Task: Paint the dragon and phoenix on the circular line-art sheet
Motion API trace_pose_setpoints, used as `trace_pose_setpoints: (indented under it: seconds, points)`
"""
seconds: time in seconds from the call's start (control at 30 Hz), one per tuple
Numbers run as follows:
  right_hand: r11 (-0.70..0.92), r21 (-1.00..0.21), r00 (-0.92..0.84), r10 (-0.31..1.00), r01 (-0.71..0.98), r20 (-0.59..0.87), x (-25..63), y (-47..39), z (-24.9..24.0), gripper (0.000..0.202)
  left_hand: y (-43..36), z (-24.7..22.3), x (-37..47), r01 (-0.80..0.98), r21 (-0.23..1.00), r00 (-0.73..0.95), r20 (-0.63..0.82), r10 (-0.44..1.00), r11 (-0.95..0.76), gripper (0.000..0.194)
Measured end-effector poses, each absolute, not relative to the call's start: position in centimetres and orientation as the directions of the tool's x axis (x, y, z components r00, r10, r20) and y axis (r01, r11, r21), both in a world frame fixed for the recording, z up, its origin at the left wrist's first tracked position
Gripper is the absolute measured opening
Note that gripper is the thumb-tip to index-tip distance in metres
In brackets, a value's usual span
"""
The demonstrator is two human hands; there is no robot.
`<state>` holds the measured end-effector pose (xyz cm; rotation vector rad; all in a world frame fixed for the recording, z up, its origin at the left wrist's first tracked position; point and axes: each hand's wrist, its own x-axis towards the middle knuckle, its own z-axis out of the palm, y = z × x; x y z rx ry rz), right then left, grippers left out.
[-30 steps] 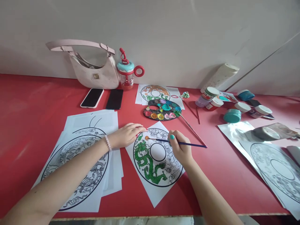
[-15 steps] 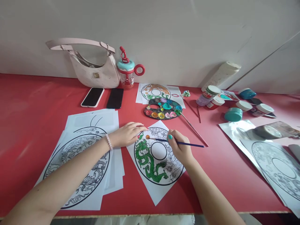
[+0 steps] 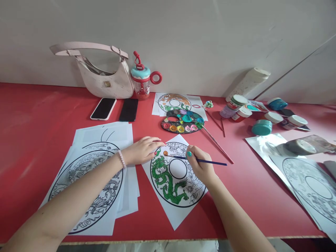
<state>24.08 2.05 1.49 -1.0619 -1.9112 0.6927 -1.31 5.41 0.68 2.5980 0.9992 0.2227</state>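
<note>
Green paint covers the dragon (image 3: 171,192) on the white sheet (image 3: 177,169), which lies near the middle of the desk's (image 3: 26,147) front edge. The right hand (image 3: 202,162) grips a blue paintbrush (image 3: 213,162), its tip at an orange circle (image 3: 165,153); the left hand (image 3: 141,151), grasping nothing, rests loosely extended over the sheet's border. Beyond sits a palette (image 3: 187,124); toward the back edge, a handbag (image 3: 99,87) and jars (image 3: 261,128).

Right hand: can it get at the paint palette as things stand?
Probably yes: the palette lies just ahead of the right hand, with nothing upright between them. The hand grips a blue-handled brush, though, and another brush rests its tip on the palette.
</note>
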Motion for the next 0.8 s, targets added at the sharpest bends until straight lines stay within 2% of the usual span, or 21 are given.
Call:
trace_pose_setpoints:
  seconds: [0.17, 0.37, 0.57, 0.8]
  points:
    - [0.482, -0.767, -0.237, 0.876, 0.424, 0.420, 24.36, 2.07, 1.54, 0.027, 5.35, 0.81, -1.30, 0.634, 0.378, 0.728, 0.002, 0.685, -0.675, 0.045]
    - [0.503, -0.763, -0.290, 0.863, 0.406, 0.414, 24.10, 2.15, 1.48, 0.027, 5.48, 0.51, -1.39, 0.620, 0.370, 0.738, 0.025, 0.674, -0.692, 0.045]
    - [0.487, -0.761, -0.236, 0.873, 0.429, 0.427, 24.21, 2.14, 1.71, 0.027, 5.50, 0.40, -1.40, 0.609, 0.363, 0.746, 0.038, 0.665, -0.705, 0.046]
    - [0.495, -0.747, -0.266, 0.869, 0.444, 0.418, 24.16, 2.17, 1.57, 0.026, 5.42, 0.55, -1.34, 0.617, 0.356, 0.743, 0.029, 0.668, -0.702, 0.045]
